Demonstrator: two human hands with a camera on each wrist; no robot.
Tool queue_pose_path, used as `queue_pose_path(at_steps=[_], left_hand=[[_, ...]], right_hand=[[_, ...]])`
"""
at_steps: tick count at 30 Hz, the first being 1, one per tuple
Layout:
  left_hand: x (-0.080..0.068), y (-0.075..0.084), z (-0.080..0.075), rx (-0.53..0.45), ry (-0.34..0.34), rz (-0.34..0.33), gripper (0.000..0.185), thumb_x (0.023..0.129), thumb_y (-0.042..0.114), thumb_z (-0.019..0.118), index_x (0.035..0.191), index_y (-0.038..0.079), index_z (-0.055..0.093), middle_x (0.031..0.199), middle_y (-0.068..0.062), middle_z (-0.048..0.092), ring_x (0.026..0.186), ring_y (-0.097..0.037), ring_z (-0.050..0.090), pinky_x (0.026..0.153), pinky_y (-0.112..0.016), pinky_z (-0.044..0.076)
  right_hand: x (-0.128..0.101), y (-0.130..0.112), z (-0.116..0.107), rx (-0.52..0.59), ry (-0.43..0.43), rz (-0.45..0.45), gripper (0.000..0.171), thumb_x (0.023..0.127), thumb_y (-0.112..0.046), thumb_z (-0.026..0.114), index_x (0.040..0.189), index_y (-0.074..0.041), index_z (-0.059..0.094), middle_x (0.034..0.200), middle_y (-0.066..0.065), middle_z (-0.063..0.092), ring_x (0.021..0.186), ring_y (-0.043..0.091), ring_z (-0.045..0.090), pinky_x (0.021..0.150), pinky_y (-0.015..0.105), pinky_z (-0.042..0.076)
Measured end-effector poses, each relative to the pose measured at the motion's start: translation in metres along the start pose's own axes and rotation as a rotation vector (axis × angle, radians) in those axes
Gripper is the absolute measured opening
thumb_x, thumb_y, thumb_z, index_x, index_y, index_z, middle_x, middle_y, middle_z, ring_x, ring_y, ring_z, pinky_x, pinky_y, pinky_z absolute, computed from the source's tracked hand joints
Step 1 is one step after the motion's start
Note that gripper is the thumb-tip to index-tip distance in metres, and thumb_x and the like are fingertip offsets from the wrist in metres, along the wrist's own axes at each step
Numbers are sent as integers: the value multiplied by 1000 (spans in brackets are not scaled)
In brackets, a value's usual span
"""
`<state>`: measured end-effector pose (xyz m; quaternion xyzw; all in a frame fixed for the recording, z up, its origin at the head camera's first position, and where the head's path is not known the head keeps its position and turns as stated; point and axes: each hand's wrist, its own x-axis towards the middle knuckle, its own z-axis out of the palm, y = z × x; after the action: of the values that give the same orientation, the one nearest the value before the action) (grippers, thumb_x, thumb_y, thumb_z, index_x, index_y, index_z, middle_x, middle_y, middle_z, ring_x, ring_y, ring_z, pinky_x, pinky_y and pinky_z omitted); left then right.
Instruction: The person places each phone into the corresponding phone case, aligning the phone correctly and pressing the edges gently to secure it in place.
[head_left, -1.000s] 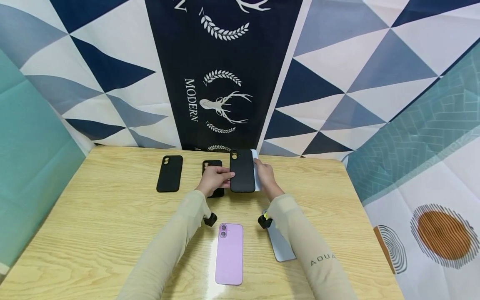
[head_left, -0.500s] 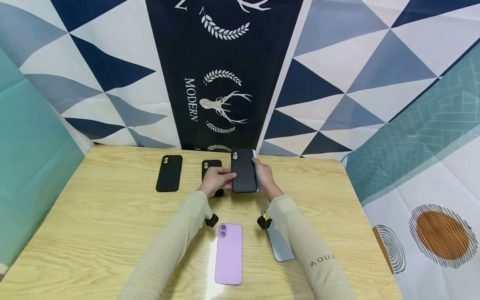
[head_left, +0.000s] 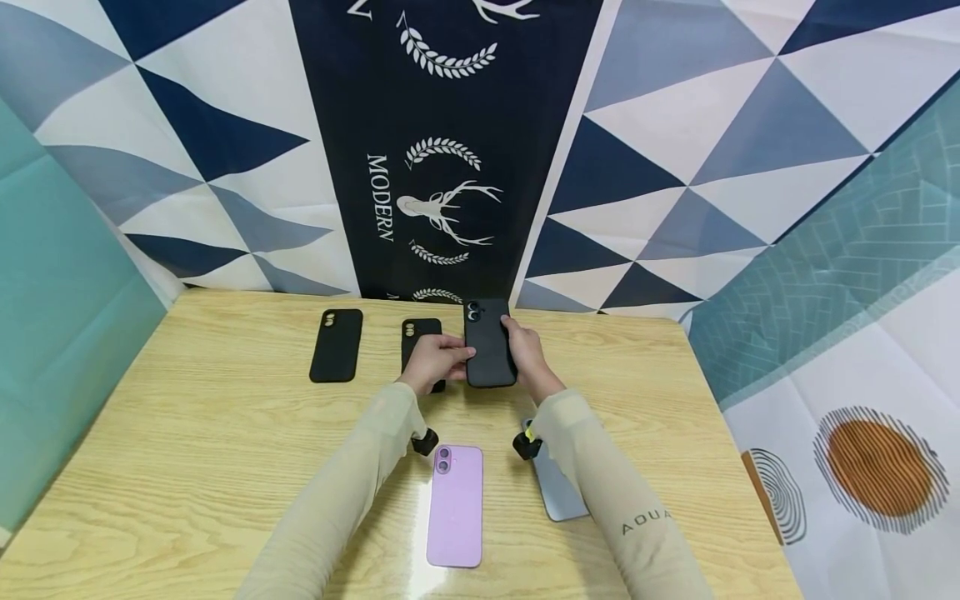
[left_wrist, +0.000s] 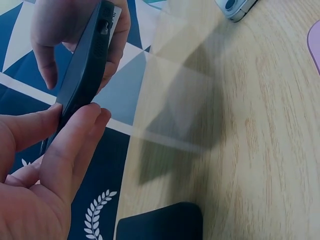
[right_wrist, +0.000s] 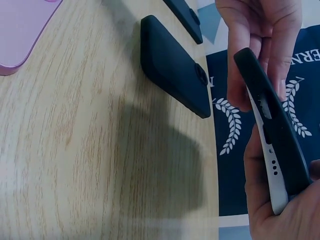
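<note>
Above the far part of the table, both hands hold a black phone case [head_left: 489, 346] with its camera side facing up. My left hand [head_left: 435, 362] pinches its left edge between thumb and fingers. The right side is gripped by my right hand [head_left: 527, 354]. In the right wrist view, the white edge of a phone [right_wrist: 272, 180] shows along the case's underside. It sticks out of the case at one end, near the right palm. Camera lenses show through the case's cutout in the head view. Below the left hand lies another black case [head_left: 426, 327], partly covered by it.
A third black case [head_left: 336, 346] lies at the back left of the wooden table [head_left: 225, 450]. Nearer the front lies a lilac phone [head_left: 455, 517]. A pale blue phone [head_left: 561, 492] is partly hidden under the right sleeve. Patterned cloth [head_left: 442, 108] rises behind the table.
The pale strip of phone beside the case's right edge has shrunk and is now out of sight in the head view. Lenses now show in the cutout. Both hands have barely shifted.
</note>
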<state>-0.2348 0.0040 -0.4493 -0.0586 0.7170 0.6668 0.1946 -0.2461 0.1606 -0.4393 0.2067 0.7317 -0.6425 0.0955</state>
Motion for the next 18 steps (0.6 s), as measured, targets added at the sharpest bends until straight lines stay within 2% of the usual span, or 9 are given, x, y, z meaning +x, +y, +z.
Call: queue_pose_path(at_steps=[8, 18], left_hand=[[2, -1, 0, 4, -14, -10, 35, 88, 11, 64, 119, -5, 58, 97, -17, 67, 62, -12, 64, 63, -26, 60], [4, -2, 0, 5, -9, -28, 35, 88, 11, 64, 119, -2, 58, 90, -12, 65, 61, -12, 63, 60, -25, 59]], right_hand=[[-1, 1, 0, 8, 1, 1, 51, 95, -41, 43, 122, 2, 54, 99, 6, 51, 85, 16, 50, 74, 24, 43], [-3, 0, 1, 25, -28, -7, 42, 94, -37, 49, 107, 2, 57, 82, 1, 51, 67, 11, 51, 62, 22, 46]])
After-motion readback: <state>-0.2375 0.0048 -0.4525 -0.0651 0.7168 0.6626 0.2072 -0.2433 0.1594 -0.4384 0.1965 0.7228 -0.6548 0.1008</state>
